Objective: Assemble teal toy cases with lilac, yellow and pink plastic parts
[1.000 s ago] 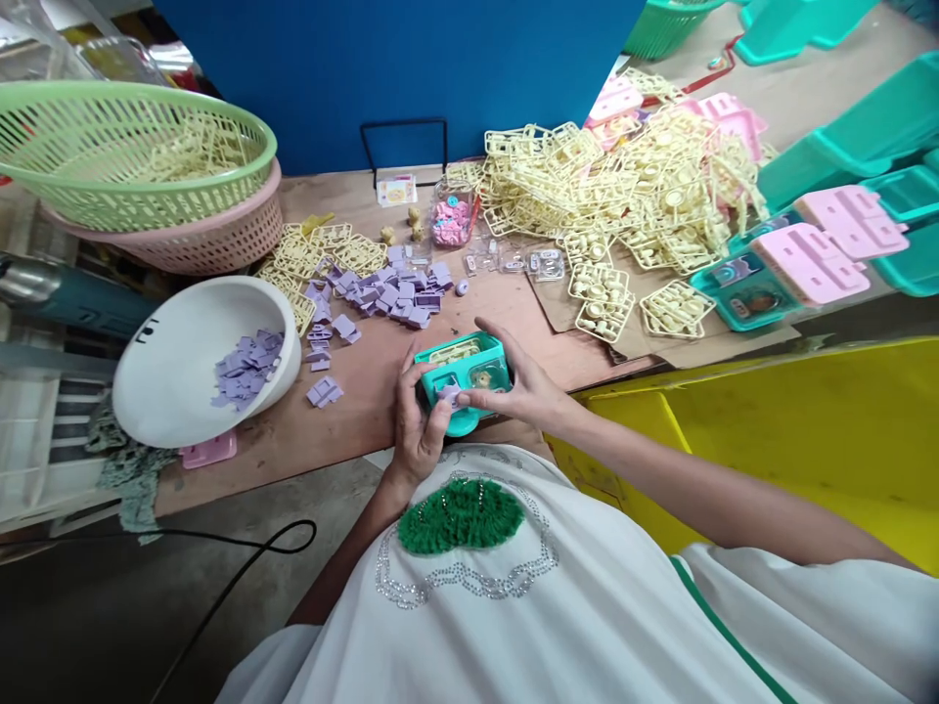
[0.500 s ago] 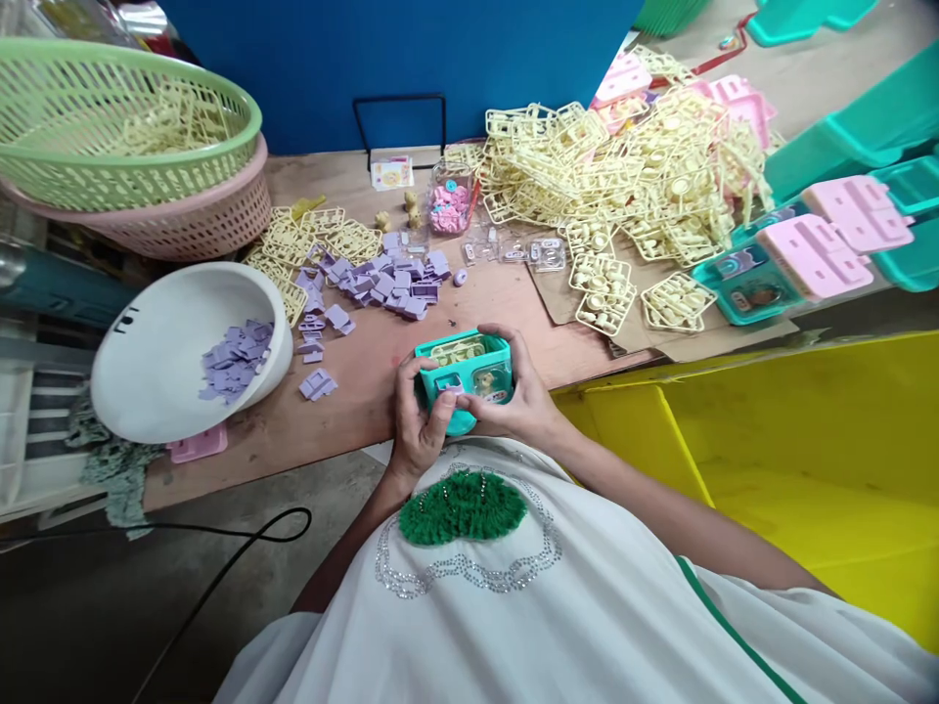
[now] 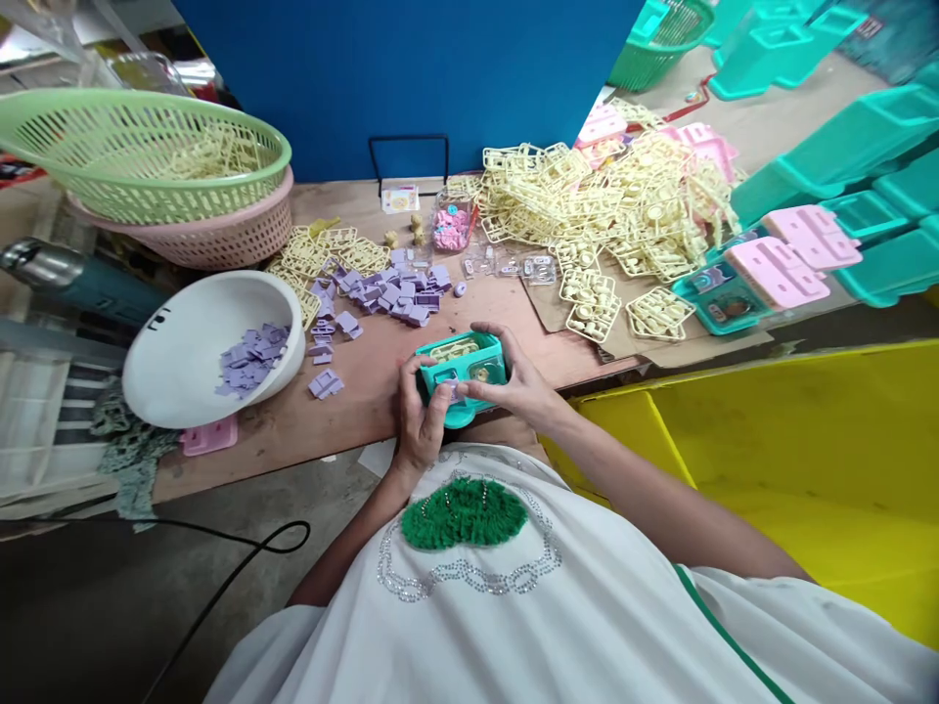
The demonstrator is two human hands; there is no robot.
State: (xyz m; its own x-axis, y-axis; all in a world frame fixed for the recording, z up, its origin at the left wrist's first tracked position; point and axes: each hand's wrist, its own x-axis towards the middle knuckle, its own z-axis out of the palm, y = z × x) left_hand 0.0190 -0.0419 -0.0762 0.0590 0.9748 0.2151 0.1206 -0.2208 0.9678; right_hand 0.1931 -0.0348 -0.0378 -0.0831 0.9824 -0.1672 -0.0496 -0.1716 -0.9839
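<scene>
Between my two hands, at the table's front edge, is a teal plastic toy case (image 3: 484, 350) with cream sprue parts (image 3: 453, 350) showing in its open top. My left hand (image 3: 422, 416) grips its left side, the thumb pressing at a small lilac piece (image 3: 453, 390) on the front. From the right, my right hand (image 3: 514, 381) wraps the case, its fingers at the far top edge and its thumb near that lilac piece. A clear window (image 3: 488, 372) on the front has a small figure behind it. Loose lilac parts (image 3: 388, 293) lie beyond my left hand.
A white bowl (image 3: 168, 342) with lilac pieces stands left, below stacked green (image 3: 271, 161) and pink baskets (image 3: 256, 230). Cream sprues (image 3: 587, 196) are heaped at the back. Teal cases with pink lids (image 3: 778, 269) stand right, above a yellow bin (image 3: 807, 430). A blue panel (image 3: 411, 78) closes the back.
The camera view has shifted, so the baskets and bowl appear farther right. Both hands keep hold of the teal case, and my thumbs have come slightly closer around the lilac piece.
</scene>
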